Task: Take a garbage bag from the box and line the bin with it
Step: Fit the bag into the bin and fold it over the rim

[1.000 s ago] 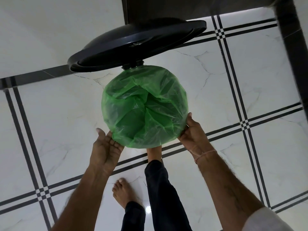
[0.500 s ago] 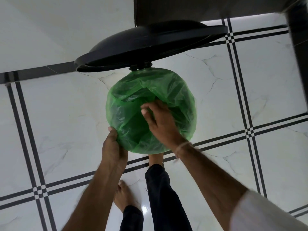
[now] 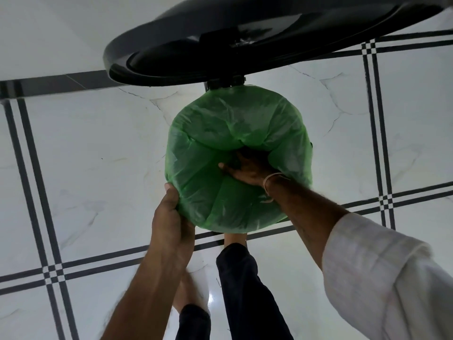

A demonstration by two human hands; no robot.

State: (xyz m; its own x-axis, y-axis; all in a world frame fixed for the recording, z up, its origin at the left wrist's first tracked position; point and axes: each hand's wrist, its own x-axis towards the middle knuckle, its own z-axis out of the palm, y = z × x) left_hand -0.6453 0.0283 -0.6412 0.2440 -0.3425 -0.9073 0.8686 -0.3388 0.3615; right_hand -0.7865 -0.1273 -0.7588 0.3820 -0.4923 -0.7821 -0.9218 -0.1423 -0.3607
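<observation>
A green garbage bag (image 3: 228,133) is stretched over the round mouth of the bin, whose body is hidden under the plastic. The bin's black lid (image 3: 245,40) stands raised behind it. My left hand (image 3: 169,222) grips the near left rim through the bag, thumb on top. My right hand (image 3: 247,168) reaches down into the bin's middle and pushes the plastic inward; its fingers are sunk in the folds and hidden. The bag box is not in view.
White marble floor tiles (image 3: 98,168) with black double lines lie all around the bin. My bare feet and dark trouser legs (image 3: 245,290) stand just in front of it, one foot at the bin's base. A dark skirting strip (image 3: 49,84) runs at the left.
My right hand left the bin's right rim, moved over the opening and now plunges into the bag. My left hand shifted from resting beside the rim to gripping it. The camera moved closer.
</observation>
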